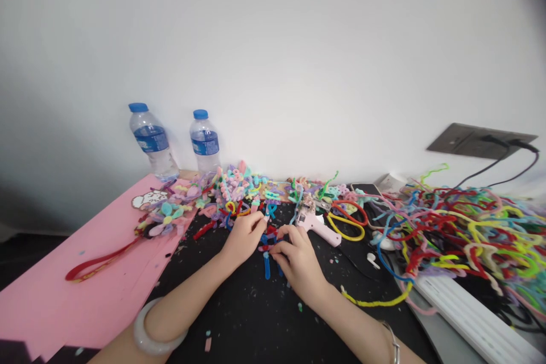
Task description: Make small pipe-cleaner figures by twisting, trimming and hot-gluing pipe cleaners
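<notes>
Between my hands, over the black mat, is a small red and blue fuzzy pipe-cleaner piece [267, 264], with blue ends hanging toward me. My left hand [246, 234] has its thumb and fingertips pinched together at the upper left of the piece; what they hold is too small to name. My right hand [296, 256] has its fingers bent and pressed against the right side of the piece. A pink glue gun [322, 230] lies just beyond my right hand, its handle toward the right.
Pink sheets [106, 250] and a red strap [91, 266] lie left. Two water bottles [205, 145] stand against the wall. Finished fuzzy shapes [234, 185] pile up behind my hands. Tangled pipe cleaners [473, 227], a white power strip [473, 313] and an earbud [372, 260] are right.
</notes>
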